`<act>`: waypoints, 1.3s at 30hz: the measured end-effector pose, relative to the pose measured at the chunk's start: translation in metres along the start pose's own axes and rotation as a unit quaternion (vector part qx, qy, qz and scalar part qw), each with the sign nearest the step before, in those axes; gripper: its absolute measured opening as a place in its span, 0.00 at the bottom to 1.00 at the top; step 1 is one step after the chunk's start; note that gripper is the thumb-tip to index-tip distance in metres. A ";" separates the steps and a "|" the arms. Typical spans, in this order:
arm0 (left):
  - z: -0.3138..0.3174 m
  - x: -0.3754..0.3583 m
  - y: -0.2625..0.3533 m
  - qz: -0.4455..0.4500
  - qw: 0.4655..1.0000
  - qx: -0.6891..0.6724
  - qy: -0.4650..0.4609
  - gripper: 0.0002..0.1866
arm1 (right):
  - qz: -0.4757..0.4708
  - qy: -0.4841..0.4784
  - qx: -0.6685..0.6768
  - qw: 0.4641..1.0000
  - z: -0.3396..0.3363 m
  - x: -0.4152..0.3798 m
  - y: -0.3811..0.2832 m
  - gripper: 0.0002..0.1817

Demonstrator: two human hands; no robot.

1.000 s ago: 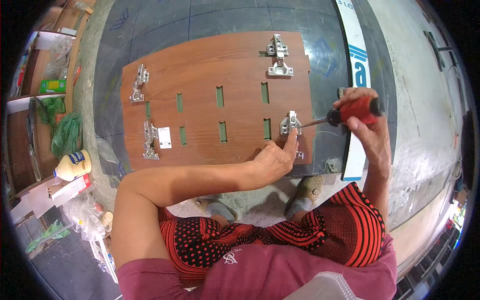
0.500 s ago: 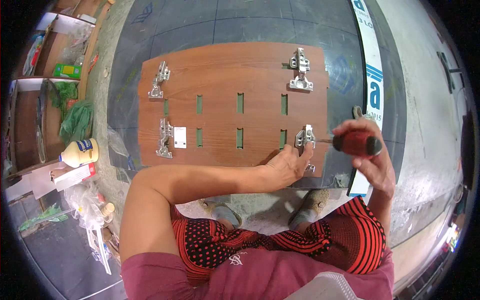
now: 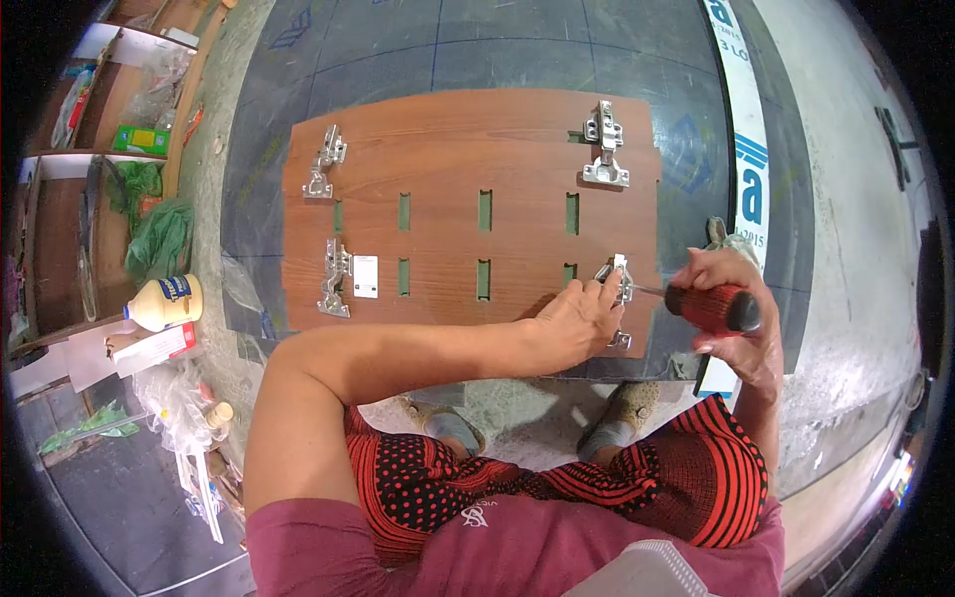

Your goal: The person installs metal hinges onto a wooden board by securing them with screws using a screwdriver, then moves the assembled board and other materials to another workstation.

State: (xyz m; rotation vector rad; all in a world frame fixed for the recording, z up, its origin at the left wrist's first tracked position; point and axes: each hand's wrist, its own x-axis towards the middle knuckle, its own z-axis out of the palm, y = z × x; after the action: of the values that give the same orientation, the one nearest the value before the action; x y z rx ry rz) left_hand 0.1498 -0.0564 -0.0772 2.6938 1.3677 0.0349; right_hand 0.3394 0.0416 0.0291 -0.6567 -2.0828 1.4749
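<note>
A brown wooden board (image 3: 448, 149) with several green-showing slots lies on a dark sheet. Metal hinges sit near its corners: upper left (image 3: 324, 162), lower left (image 3: 334, 281), upper right (image 3: 605, 144) and lower right (image 3: 623, 267). My left hand (image 3: 580, 320) presses its fingers on the lower right hinge and partly covers it. In my right hand (image 3: 741, 298) is a red and black screwdriver (image 3: 708, 308), its shaft pointing left at that hinge. Whether the tip touches a screw is too small to tell. A white label (image 3: 365, 277) lies beside the lower left hinge.
A white strip with blue print (image 3: 751, 179) runs along the right of the dark sheet (image 3: 517, 55). At the left are a yellow bottle (image 3: 167, 302), a green plastic bag (image 3: 161, 239), wooden shelving (image 3: 60, 239) and clear plastic bags (image 3: 171, 398).
The board appears slightly lower and further right in view. My left fingers have shifted on the hinge, and my right hand's fingers have changed position around the screwdriver handle.
</note>
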 end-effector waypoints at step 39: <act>-0.010 0.006 -0.025 0.048 0.991 -0.126 -0.006 0.21 | 0.109 0.099 0.066 0.987 -0.001 -0.004 -0.012 0.28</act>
State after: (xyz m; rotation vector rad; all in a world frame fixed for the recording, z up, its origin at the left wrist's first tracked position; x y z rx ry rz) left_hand 0.1324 -0.0364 -0.0702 2.5412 1.1432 0.1875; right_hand 0.3425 0.0362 0.0398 -0.9604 -1.7932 1.5781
